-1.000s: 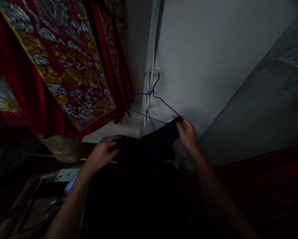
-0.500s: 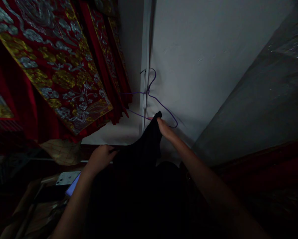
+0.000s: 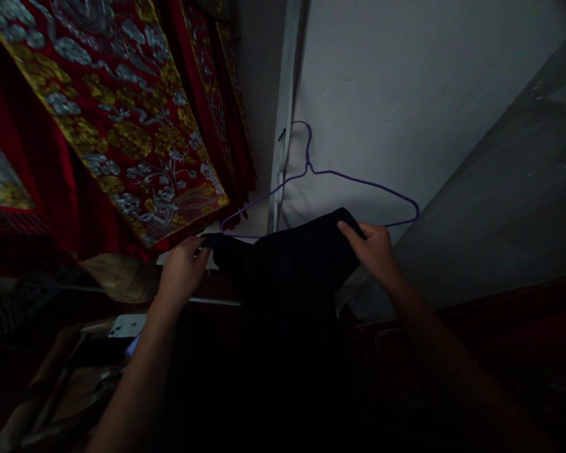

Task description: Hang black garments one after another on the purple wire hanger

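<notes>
A black garment (image 3: 292, 270) is stretched between my two hands; its kind is hard to make out in the dark. My left hand (image 3: 184, 267) pinches its upper left corner. At the upper right corner, my right hand (image 3: 370, 248) grips the cloth with the thumb on top. Just behind the garment's top edge hangs a purple wire hanger (image 3: 358, 180), its hook caught by the white vertical strip on the wall. The hanger's bottom bar is partly hidden behind the black cloth, and its right end shows beyond my right hand.
Red cloth hangings (image 3: 136, 138) with gold and silver embroidery hang at the left. Below them a white phone (image 3: 128, 325) lies on a dim chair-like frame. A pale wall (image 3: 405, 94) stands ahead, with translucent sheeting (image 3: 509, 207) at the right.
My hands have moved apart and upward, spreading the black garment wide. The purple hanger has turned from nearly edge-on to face me.
</notes>
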Available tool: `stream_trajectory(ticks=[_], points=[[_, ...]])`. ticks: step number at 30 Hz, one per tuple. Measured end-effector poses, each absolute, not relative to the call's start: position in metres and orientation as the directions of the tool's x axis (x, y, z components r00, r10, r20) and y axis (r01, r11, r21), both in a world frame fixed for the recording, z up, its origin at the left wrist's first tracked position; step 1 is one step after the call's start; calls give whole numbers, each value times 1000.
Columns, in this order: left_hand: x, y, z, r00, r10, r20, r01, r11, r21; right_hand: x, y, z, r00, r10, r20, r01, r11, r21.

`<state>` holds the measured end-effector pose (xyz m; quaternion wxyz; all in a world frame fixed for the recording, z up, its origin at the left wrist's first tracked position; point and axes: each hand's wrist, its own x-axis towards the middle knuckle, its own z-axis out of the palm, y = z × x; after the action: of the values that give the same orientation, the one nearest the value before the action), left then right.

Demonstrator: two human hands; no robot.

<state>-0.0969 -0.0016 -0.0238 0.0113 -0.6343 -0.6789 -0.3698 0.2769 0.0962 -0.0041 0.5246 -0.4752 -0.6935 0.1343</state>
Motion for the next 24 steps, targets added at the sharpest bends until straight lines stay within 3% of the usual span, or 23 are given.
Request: stream_trajectory(ticks=[3,7,9,12,16,18,22,24], points=[[-81,13,-1,-111,779,618,848,-250,467,276,89,0,-10,807,591,510,513,-691],[-50,38,30,103,679,727,809,-483,335,264,79,-9,-57,837,545,446,509,-736],[-37,49,41,165,642,749,795,-536,284,258,73,-17,-112,843,526,416,520,-746],[-31,62,50,128,622,773,801,-524,289,258,65,-25,-167,817,552,440,563,-700],[-42,68,54,72,646,760,833,-457,310,284,62,-24,100,666,739,563,574,-594],[-49,69,56,80,650,756,842,-450,298,306,68,-18,214,611,763,596,537,-597],[-61,69,62,77,648,758,846,-444,293,347,84,3,60,843,535,436,460,-773],[-66,70,62,52,652,757,837,-442,323,353,89,16,-4,868,496,331,469,-819]])
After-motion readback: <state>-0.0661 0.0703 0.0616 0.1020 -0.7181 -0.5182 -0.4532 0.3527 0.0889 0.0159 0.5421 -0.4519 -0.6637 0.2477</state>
